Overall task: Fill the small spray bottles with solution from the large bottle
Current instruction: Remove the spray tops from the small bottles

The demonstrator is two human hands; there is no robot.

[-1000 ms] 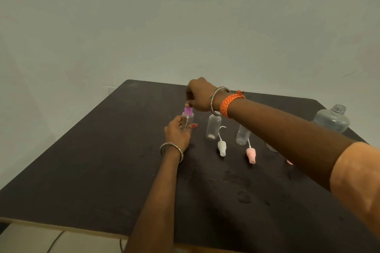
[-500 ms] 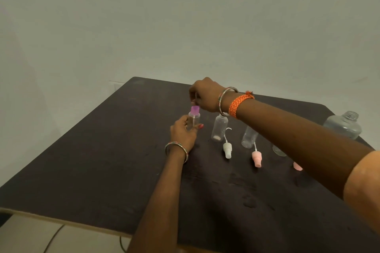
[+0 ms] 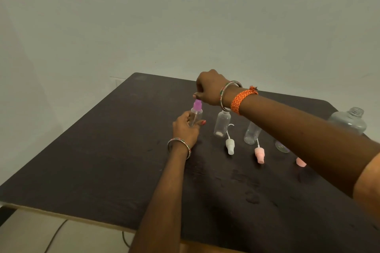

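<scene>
Head: purple cap (image 3: 197, 105) now released

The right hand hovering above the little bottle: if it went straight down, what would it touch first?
Most likely the purple spray cap right beneath the right hand, on the small bottle the left hand grips. Depth is uncertain.

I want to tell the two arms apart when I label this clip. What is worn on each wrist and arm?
The left hand has one thin metallic bangle with small coloured beads at the wrist; its forearm is bare. The right hand wears a similar beaded bangle plus a woven orange wristband. An orange-peach sleeve covers the right upper arm.
</scene>
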